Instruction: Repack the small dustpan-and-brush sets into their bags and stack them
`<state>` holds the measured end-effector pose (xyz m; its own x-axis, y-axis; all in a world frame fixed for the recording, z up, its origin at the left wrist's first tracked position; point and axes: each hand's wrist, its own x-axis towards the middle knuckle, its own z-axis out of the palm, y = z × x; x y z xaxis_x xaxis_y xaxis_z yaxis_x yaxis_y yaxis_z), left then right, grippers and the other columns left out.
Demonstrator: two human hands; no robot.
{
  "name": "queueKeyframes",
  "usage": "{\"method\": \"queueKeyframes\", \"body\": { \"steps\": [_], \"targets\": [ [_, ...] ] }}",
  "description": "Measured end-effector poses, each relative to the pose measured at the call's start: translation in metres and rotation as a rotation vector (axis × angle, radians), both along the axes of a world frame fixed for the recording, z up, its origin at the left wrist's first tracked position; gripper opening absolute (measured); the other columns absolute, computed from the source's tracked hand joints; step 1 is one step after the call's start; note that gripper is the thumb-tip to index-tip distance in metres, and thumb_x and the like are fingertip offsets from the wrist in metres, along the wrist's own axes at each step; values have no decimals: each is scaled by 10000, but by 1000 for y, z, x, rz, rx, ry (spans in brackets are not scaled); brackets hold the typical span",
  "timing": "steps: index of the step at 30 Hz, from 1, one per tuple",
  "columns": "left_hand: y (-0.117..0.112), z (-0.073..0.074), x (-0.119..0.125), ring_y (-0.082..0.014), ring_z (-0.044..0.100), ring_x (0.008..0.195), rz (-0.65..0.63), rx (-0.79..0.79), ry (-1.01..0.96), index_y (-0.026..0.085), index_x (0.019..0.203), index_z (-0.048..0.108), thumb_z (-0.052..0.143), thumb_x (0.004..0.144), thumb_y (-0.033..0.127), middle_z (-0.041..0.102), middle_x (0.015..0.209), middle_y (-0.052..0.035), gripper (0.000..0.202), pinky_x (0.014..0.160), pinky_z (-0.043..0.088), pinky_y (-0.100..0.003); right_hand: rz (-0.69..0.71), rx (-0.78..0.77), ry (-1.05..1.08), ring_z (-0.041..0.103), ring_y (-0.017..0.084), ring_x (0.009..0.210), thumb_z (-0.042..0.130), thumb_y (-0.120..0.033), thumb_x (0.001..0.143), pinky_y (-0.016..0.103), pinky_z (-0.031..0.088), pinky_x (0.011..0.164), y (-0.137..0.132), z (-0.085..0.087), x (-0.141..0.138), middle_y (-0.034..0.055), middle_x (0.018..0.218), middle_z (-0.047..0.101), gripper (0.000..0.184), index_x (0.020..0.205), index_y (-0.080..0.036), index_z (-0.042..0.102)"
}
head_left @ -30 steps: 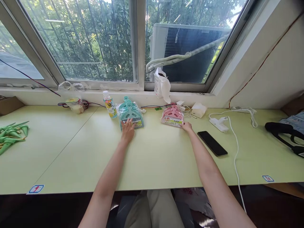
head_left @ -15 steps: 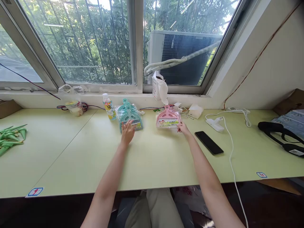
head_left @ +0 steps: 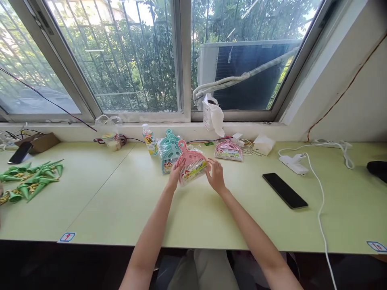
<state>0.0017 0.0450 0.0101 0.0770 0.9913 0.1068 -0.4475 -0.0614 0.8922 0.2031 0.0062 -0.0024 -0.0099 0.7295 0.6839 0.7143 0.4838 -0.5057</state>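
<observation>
I see a pink dustpan pack (head_left: 191,165) with a yellow-green label strip across it, a teal stack (head_left: 168,150) of the same kind, and a second pink pack (head_left: 228,150). The table (head_left: 121,209) reads pale yellow-green on my feed. On it I make out a glossy black phone (head_left: 284,190), a white charger (head_left: 293,164) and bright green cones (head_left: 36,177).

No lettering reads clearly (bottle (head_left: 149,141) and pink packet (head_left: 191,163) labels blur).
</observation>
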Motion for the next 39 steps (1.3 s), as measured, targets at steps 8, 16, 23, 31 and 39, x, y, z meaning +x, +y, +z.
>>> {"method": "queueKeyframes", "body": {
  "steps": [8, 16, 23, 31, 39],
  "targets": [
    [-1, -6, 16, -280, 546, 1201, 44, 23, -2, 182, 1159, 618, 738, 697, 357, 637, 1221, -81, 509, 1021, 444, -434, 101, 14, -456, 584, 221, 876, 365, -323, 965, 354, 356, 842, -18, -4, -15, 91, 850, 664, 313, 848, -205, 630],
    [0, -7, 11, -264, 520, 1235, 94, -38, -55, 212, 1290, 517, 672, 775, 337, 551, 1343, -74, 552, 1022, 454, -417, 59, -125, -131, 588, 215, 762, 346, -406, 961, 327, 410, 717, -7, -17, 1, 86, 804, 654, 345, 903, -198, 615],
    [-9, -4, 18, -223, 437, 1314, -22, 91, -36, 330, 1420, 356, 610, 827, 366, 451, 1436, 1, 647, 1053, 422, -387, 195, -433, 754, 622, 181, 716, 680, -555, 703, 305, 508, 647, 6, -23, -2, 34, 790, 661, 394, 854, -199, 603],
    [1, -17, 18, -225, 664, 965, 27, -205, 119, 191, 1148, 633, 462, 855, 577, 699, 1086, -82, 514, 782, 540, -328, 247, -493, 1213, 681, 175, 796, 815, -405, 572, 352, 591, 746, 12, -26, 7, 12, 850, 693, 505, 946, -231, 524],
    [5, 1, -6, -190, 680, 878, 157, -25, -4, 183, 1186, 605, 524, 846, 515, 699, 1070, -102, 482, 742, 550, -300, 356, -545, 1190, 699, 199, 775, 850, -322, 540, 369, 608, 730, 4, -6, 14, 25, 847, 717, 573, 1027, -210, 570]
  ]
}}
